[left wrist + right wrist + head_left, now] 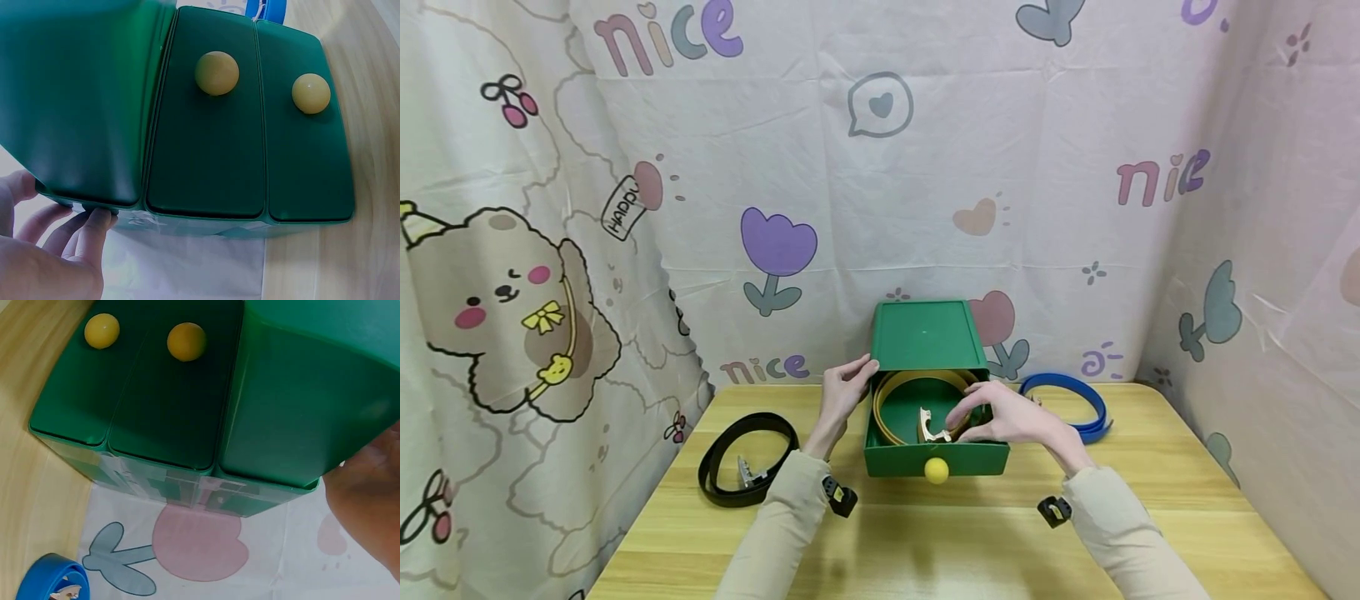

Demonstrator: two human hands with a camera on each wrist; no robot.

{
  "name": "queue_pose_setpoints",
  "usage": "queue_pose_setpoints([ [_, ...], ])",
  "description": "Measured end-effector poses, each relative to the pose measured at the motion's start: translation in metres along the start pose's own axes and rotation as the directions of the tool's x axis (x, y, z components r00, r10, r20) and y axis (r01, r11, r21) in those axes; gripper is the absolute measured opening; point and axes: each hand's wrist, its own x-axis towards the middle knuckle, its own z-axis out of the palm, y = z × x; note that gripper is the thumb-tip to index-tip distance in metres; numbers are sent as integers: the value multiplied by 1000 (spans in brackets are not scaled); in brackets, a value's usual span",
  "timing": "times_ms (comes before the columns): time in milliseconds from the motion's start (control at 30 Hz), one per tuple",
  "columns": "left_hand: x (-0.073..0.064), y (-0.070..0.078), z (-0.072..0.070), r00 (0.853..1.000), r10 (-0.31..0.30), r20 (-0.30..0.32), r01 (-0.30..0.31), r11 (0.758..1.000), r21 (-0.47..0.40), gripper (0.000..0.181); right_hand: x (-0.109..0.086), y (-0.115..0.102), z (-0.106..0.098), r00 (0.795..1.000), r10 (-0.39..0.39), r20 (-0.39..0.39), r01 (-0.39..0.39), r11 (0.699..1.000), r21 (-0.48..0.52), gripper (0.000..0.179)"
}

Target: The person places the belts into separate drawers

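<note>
A green drawer cabinet [925, 333] stands at the back of the table, its top drawer [891, 461] pulled out by its yellow knob side. Inside the drawer lies a coiled yellow belt [886, 408] with a shiny gold buckle [925, 427]. My right hand [1011, 414] reaches over the drawer's right wall, thumb and fingers curled at the belt beside the buckle, pinching it. My left hand [842, 392] touches the cabinet's left side near the front edge, fingertips against the wall in the left wrist view. The right fingertips are hidden in the right wrist view.
A coiled black belt [711, 471] with a silver buckle lies left of the cabinet. A coiled blue belt [1093, 400] lies to its right. Two closed drawers with yellow knobs [217, 73] sit under the pulled-out one. Printed cloth [880, 183] hangs behind and at both sides.
</note>
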Motion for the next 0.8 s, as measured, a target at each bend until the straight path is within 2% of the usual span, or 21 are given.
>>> queue_pose_setpoints([
  [100,1,-1,0,1000,12,6,-12,1000,-4,43,-5,1,1,997,18,-72,-13,997,72,17],
  [200,1,-2,0,1000,7,9,-7,1000,-10,43,-10,1,4,985,58,-164,-36,990,134,16],
  [367,1,1,-1,1000,2,29,-1,1000,-17,44,-16,-1,11,940,166,-298,-112,975,191,17],
  [433,-6,12,-2,999,-2,38,3,1000,-10,43,-18,-1,13,922,185,-340,-120,972,202,18],
  [600,-24,37,-4,999,0,42,0,1000,11,42,-21,-5,16,894,187,-408,-106,971,213,22],
  [733,-25,38,-3,999,3,41,-3,1000,13,42,-23,-10,18,878,181,-444,-112,977,179,23],
  [800,-25,38,-3,999,2,38,-2,1000,19,42,-24,-14,18,867,157,-474,-88,983,164,23],
])
